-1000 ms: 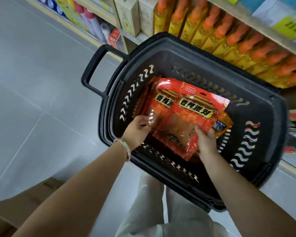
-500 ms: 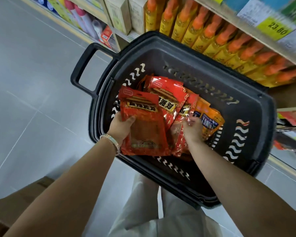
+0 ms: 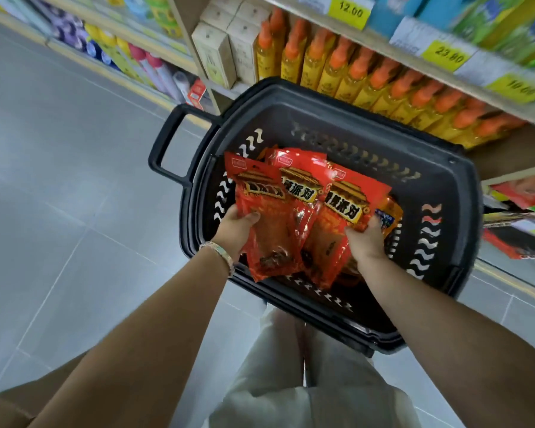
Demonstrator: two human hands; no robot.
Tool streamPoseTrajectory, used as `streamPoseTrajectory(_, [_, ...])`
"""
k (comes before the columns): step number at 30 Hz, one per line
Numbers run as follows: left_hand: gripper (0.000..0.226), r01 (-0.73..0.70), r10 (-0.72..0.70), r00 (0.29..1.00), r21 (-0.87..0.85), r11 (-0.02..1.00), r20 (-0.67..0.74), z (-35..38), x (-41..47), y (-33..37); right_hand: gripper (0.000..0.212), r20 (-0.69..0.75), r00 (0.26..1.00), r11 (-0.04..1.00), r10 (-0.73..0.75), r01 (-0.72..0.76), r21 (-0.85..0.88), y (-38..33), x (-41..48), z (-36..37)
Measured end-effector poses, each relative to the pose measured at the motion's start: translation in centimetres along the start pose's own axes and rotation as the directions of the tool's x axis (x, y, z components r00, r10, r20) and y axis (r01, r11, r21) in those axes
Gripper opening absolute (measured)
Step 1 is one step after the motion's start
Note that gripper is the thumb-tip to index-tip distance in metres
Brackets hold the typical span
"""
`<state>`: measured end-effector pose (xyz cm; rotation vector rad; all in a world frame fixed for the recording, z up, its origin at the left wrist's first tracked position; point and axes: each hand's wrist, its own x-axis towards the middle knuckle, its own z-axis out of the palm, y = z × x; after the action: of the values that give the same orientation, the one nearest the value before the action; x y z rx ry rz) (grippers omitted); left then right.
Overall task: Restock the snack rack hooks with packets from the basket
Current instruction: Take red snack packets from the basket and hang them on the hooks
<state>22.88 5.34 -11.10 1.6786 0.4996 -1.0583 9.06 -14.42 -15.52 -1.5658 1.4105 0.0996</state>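
A black plastic basket (image 3: 445, 186) stands on the floor below me, against a shelf. Over it I hold red snack packets. My left hand (image 3: 237, 227) grips one red packet (image 3: 260, 208) by its left edge, thumb on the front. My right hand (image 3: 365, 239) grips another red packet (image 3: 349, 196) from below at its right side. A third red packet (image 3: 300, 180) sits between them, overlapped by both; which hand carries it I cannot tell. More packets, one orange (image 3: 391, 211), lie under them in the basket. The rack hooks are not in view.
Behind the basket a shelf holds a row of yellow bottles with orange caps (image 3: 368, 78) and pale boxes (image 3: 220, 54). Yellow price tags (image 3: 349, 10) line the shelf edge above. Hanging red packets (image 3: 519, 193) show at the right edge. Grey tiled floor (image 3: 59, 149) lies to the left, a cardboard box (image 3: 0, 406) at bottom left.
My left hand has lifted one packet away to the left and my right hand has raised another. The packets now stand higher over the basket, fanned apart. The view has tilted up toward the shelf.
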Motion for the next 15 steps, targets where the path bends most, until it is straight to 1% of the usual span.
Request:
streamPoseTrajectory(2, [0.026,-0.001,0.005,0.997,-0.047,0.999,0.083,0.5,-2.0,0.6,0.014,0.001,1.0,0.994,-0.002,0.002,0.11,-0.6,-1.8,-2.5])
streamPoseTrajectory(3, [0.027,-0.012,0.017,0.995,-0.049,0.999,0.101,1.0,-3.0,0.9,0.011,0.005,1.0,0.989,-0.006,0.005,0.149,-0.8,-2.8,-3.9])
streamPoseTrajectory(4, [0.026,-0.029,0.034,0.994,-0.046,0.999,0.105,1.5,-4.0,1.2,0.017,0.002,1.0,0.983,-0.014,0.014,0.183,-0.9,-3.7,-5.3])
streamPoseTrajectory(6, [0.026,-0.09,0.091,0.992,-0.02,0.996,0.09,2.9,-6.4,2.0,0.038,-0.051,0.998,0.975,-0.043,0.053,0.217,-1.1,-5.6,-8.1])
streamPoseTrajectory(7, [0.037,-0.127,0.126,0.988,0.011,0.992,0.084,3.7,-7.6,2.6,0.043,-0.096,0.993,0.973,-0.066,0.085,0.215,-1.1,-6.4,-9.6])
streamPoseTrajectory(9, [0.077,-0.187,0.18,0.981,0.096,0.978,0.076,5.5,-9.8,3.5,0.051,-0.171,0.981,0.967,-0.093,0.13,0.22,-1.0,-7.8,-12.5])
streamPoseTrajectory(10, [0.09,-0.223,0.214,0.974,0.15,0.963,0.074,6.4,-10.8,3.8,0.057,-0.186,0.978,0.963,-0.092,0.135,0.234,-0.7,-8.5,-14.1])
streamPoseTrajectory(11, [0.09,-0.281,0.269,0.959,0.189,0.941,0.086,7.4,-11.8,4.0,0.064,-0.196,0.976,0.958,-0.092,0.141,0.252,-0.3,-9.1,-15.6])
streamPoseTrajectory(12, [0.078,-0.35,0.334,0.936,0.213,0.912,0.108,8.5,-13.0,4.1,0.068,-0.211,0.972,0.949,-0.101,0.158,0.272,0.2,-9.8,-17.3])
streamPoseTrajectory(13, [0.061,-0.427,0.406,0.904,0.237,0.873,0.136,9.7,-14.3,4.2,0.069,-0.24,0.964,0.936,-0.119,0.19,0.296,0.7,-10.6,-19.1])
streamPoseTrajectory(14, [0.046,-0.503,0.474,0.864,0.266,0.823,0.168,11.0,-15.7,4.2,0.066,-0.273,0.95,0.918,-0.149,0.236,0.319,1.2,-11.5,-20.9])
streamPoseTrajectory(15, [0.038,-0.574,0.536,0.819,0.297,0.763,0.206,12.3,-17.0,4.1,0.061,-0.313,0.93,0.897,-0.194,0.298,0.328,1.7,-12.3,-22.9])
